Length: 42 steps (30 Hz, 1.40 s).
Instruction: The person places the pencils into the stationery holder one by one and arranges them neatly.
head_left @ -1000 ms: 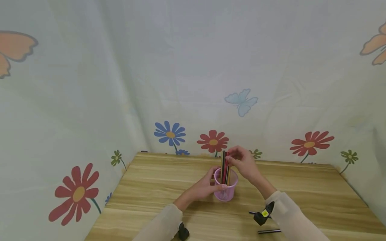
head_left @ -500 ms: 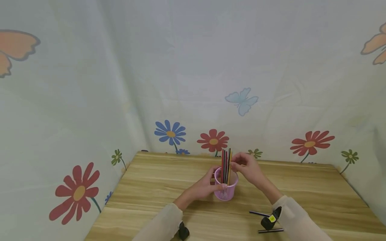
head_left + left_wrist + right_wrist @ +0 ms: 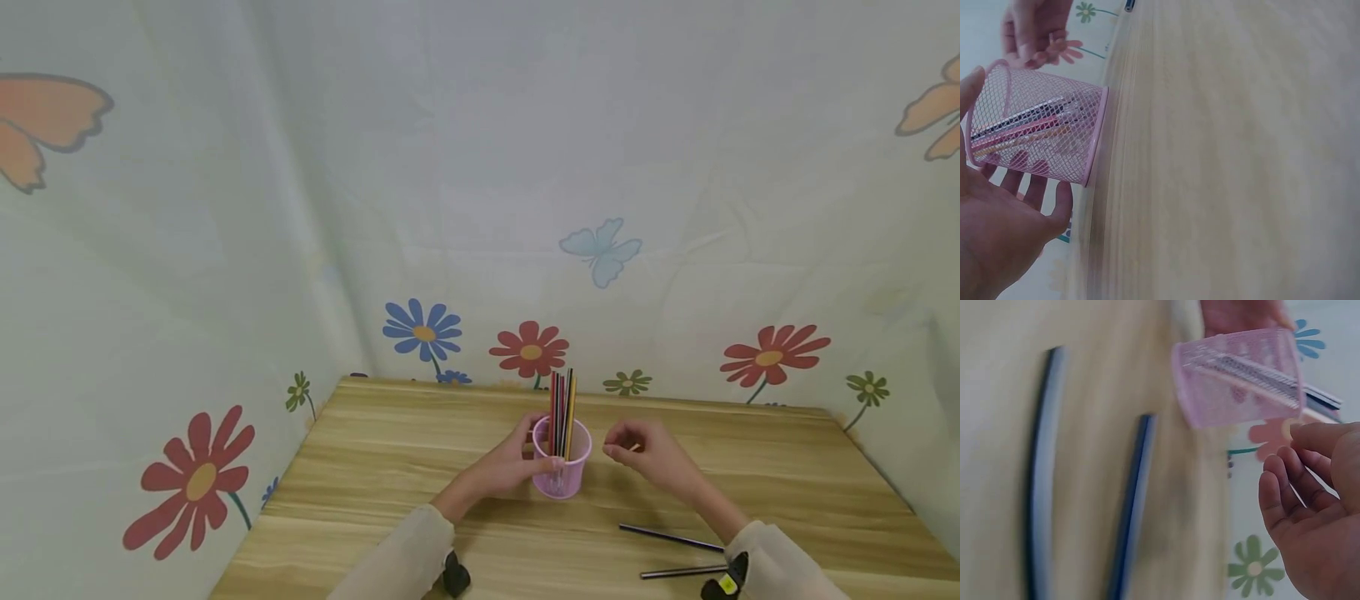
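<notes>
A pink mesh pencil cup (image 3: 558,483) stands on the table with several pencils (image 3: 562,412) leaning in it, red, black and yellow. My left hand (image 3: 510,461) grips the cup from its left side, thumb across the near wall and fingers round the back, as the left wrist view also shows at the hand (image 3: 1004,225). To the right of the cup, apart from it, my right hand (image 3: 648,454) hovers with loosely bent fingers and nothing in them. Two dark pencils lie on the table near my right forearm: the farther pencil (image 3: 667,537) and the nearer pencil (image 3: 678,572).
The wood-grain table (image 3: 390,442) reaches back to a pale curtain (image 3: 480,167) printed with flowers and butterflies. Both sleeves carry a small black wrist camera, one camera (image 3: 455,575) at the left and another camera (image 3: 723,583) beside the loose pencils.
My right hand has let go of the pencils in the cup and moved down and to the right. The pencils have shifted slightly. My left hand stays on the cup.
</notes>
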Each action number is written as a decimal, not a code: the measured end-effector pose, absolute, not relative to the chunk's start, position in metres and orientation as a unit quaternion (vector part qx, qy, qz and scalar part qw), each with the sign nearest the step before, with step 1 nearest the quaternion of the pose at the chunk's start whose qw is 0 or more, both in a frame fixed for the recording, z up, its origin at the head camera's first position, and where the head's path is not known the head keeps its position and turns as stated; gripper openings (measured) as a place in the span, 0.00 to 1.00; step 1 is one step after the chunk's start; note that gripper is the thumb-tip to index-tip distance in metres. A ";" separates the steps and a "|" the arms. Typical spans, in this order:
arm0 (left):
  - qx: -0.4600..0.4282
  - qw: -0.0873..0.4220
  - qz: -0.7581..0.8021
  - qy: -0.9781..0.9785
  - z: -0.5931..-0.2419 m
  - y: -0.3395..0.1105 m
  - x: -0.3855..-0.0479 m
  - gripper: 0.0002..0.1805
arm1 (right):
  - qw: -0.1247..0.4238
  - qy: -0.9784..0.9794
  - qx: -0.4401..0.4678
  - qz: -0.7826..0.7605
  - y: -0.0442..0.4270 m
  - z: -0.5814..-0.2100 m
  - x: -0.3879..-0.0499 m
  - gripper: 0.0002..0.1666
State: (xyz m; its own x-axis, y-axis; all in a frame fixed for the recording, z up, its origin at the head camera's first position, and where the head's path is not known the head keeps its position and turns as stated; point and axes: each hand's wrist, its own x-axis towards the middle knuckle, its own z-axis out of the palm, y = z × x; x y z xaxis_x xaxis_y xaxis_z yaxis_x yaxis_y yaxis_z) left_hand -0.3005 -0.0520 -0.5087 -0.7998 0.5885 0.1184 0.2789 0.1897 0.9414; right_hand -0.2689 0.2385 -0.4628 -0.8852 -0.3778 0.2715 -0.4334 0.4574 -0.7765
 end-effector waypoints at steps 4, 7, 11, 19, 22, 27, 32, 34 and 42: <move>0.289 0.137 0.565 0.761 -0.508 -0.053 -0.301 0.41 | 0.008 -0.857 0.248 0.451 0.249 -0.477 -0.260 0.04; 0.290 0.137 0.566 0.759 -0.507 -0.052 -0.300 0.41 | -0.016 -0.860 0.246 0.448 0.255 -0.487 -0.253 0.02; 0.288 0.138 0.567 0.759 -0.506 -0.052 -0.300 0.41 | -0.040 -0.862 0.250 0.439 0.264 -0.498 -0.244 0.04; 0.287 0.139 0.559 0.765 -0.503 -0.053 -0.299 0.41 | -0.031 -0.849 0.318 0.422 0.277 -0.511 -0.229 0.04; 0.290 0.137 0.559 0.765 -0.501 -0.053 -0.299 0.42 | -0.025 -0.844 0.337 0.417 0.278 -0.515 -0.224 0.06; 0.291 0.136 0.559 0.764 -0.504 -0.053 -0.300 0.41 | -0.029 -0.836 0.349 0.423 0.278 -0.520 -0.220 0.08; 0.291 0.135 0.562 0.762 -0.508 -0.054 -0.301 0.41 | -0.039 -0.837 0.343 0.424 0.278 -0.525 -0.220 0.07; 0.289 0.137 0.563 0.762 -0.510 -0.054 -0.302 0.41 | -0.037 -0.837 0.344 0.424 0.279 -0.526 -0.220 0.07; 0.284 0.139 0.562 0.764 -0.512 -0.052 -0.301 0.42 | -0.039 -0.834 0.348 0.426 0.281 -0.527 -0.219 0.07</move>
State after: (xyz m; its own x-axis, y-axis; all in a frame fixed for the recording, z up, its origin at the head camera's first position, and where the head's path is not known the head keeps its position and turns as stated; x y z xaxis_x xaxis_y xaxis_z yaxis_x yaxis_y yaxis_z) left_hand -0.3009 -0.0518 -0.5117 -0.7995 0.5912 0.1063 0.2779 0.2072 0.9380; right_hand -0.2189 0.2807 -0.5272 -0.7554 -0.6131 0.2311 -0.5466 0.3951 -0.7383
